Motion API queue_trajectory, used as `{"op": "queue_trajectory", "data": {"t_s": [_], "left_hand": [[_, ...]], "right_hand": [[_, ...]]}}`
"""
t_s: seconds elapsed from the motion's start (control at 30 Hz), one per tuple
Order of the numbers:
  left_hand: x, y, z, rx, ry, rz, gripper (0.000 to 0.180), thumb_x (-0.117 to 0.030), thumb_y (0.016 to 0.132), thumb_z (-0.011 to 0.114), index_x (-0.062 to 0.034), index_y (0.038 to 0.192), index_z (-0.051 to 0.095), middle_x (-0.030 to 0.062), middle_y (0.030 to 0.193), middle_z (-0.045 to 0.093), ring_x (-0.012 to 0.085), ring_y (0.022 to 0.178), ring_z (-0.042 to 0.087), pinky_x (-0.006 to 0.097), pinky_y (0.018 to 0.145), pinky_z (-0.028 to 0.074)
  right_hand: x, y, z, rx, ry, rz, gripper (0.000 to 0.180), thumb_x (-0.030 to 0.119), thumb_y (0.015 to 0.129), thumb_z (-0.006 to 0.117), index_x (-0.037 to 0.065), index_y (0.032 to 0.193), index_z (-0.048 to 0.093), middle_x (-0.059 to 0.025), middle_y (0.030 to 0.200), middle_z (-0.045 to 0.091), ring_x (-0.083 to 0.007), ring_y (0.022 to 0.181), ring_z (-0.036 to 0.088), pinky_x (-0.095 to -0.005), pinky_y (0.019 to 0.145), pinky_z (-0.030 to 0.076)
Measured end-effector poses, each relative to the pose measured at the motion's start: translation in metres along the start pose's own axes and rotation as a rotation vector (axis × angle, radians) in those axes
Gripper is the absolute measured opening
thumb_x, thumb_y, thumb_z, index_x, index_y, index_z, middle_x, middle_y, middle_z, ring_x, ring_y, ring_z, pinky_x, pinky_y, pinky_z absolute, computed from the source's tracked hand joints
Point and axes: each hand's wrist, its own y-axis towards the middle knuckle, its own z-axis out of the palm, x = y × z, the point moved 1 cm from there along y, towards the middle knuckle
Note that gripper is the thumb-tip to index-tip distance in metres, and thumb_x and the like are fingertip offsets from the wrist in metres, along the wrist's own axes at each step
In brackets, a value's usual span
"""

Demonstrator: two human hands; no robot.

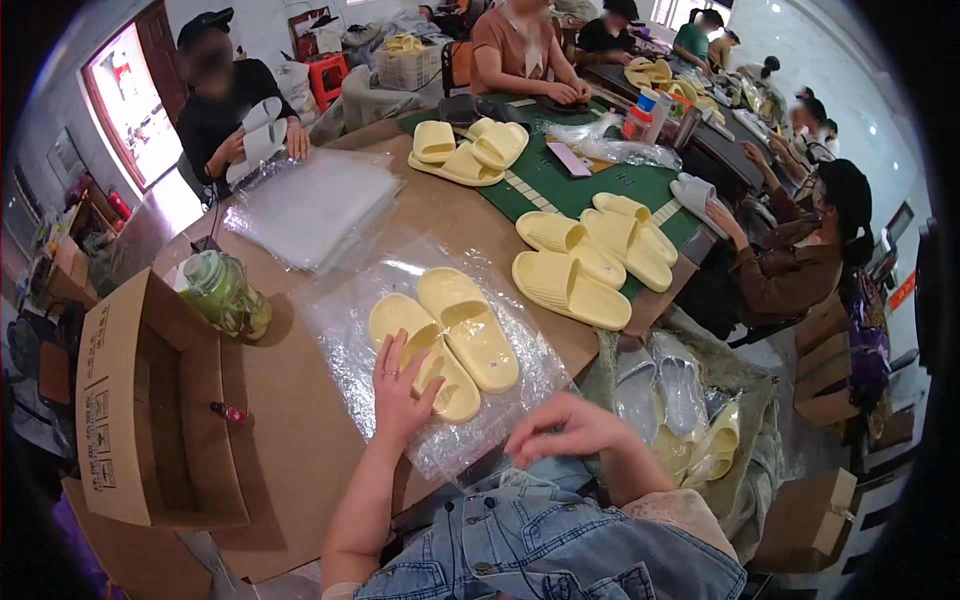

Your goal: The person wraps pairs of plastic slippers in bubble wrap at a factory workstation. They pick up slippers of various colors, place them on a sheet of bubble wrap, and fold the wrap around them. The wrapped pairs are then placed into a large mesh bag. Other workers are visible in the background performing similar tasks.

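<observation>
Left hand [398, 385]: flat, fingers spread, pinning pale yellow foam slippers [445, 340] on the clear plastic bag [500, 415]
Right hand [565, 428]: fingers curled, pinching the bag's edge

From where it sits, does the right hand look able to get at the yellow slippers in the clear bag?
Probably yes. The right hand rests at the clear bag's near edge, nothing between it and the yellow slippers; the left hand covers only the left one.

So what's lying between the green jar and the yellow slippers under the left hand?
Head view: between the green jar and the slippers there is only bare brown tabletop and the edge of the clear plastic bag holding the slippers.
</observation>
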Motion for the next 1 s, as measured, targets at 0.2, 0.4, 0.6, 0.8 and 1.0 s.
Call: {"op": "queue_trajectory", "data": {"t_s": [0.2, 0.4, 0.6, 0.8, 1.0], "left_hand": [[0.010, 0.000, 0.004, -0.030, -0.042, -0.010, 0.038, -0.017, 0.082, 0.076, -0.0099, 0.118, 0.069, 0.0174, 0.148, 0.046, 0.0412, 0.138, 0.039, 0.050, 0.113, 0.034], [0.011, 0.001, 0.004, -0.021, -0.044, -0.015, 0.041, -0.014, 0.085, 0.069, -0.0069, 0.125, 0.062, 0.0158, 0.146, 0.049, 0.0371, 0.138, 0.040, 0.047, 0.114, 0.033], [0.007, 0.001, 0.003, -0.027, -0.031, 0.002, 0.042, -0.013, 0.084, 0.068, -0.0026, 0.124, 0.061, 0.0167, 0.145, 0.049, 0.0387, 0.136, 0.042, 0.048, 0.114, 0.033], [0.004, 0.000, 0.004, -0.026, -0.056, -0.012, 0.046, -0.013, 0.084, 0.069, -0.0029, 0.128, 0.059, 0.0167, 0.145, 0.048, 0.0388, 0.137, 0.041, 0.048, 0.114, 0.032], [0.006, -0.003, 0.008, -0.043, -0.051, -0.005, 0.045, -0.014, 0.084, 0.069, -0.0036, 0.126, 0.059, 0.0190, 0.146, 0.046, 0.0394, 0.137, 0.040, 0.049, 0.114, 0.032]], "right_hand": [[0.004, 0.091, -0.026, -0.817, -0.866, -0.069, 0.038, 0.039, 0.091, 0.067, 0.001, 0.092, 0.072, -0.0149, 0.082, 0.071, -0.0232, 0.079, 0.071, -0.0352, 0.069, 0.054], [-0.071, 0.173, -0.034, -0.919, -1.256, 0.113, 0.046, 0.048, 0.087, 0.068, 0.002, 0.096, 0.063, -0.0180, 0.091, 0.066, -0.0310, 0.081, 0.068, -0.0413, 0.069, 0.055], [-0.091, 0.180, -0.023, -0.983, -1.049, 0.060, 0.042, 0.039, 0.089, 0.066, 0.001, 0.102, 0.054, -0.0177, 0.093, 0.063, -0.0341, 0.085, 0.066, -0.0455, 0.071, 0.054], [-0.102, 0.184, -0.027, -0.988, -1.138, -0.026, 0.036, 0.035, 0.091, 0.064, 0.002, 0.098, 0.051, -0.0179, 0.088, 0.064, -0.0341, 0.080, 0.067, -0.0449, 0.065, 0.055], [-0.099, 0.193, -0.027, -0.961, -1.082, 0.097, 0.034, 0.034, 0.093, 0.061, 0.002, 0.098, 0.052, -0.0177, 0.080, 0.065, -0.0350, 0.073, 0.068, -0.0467, 0.063, 0.054]]}}
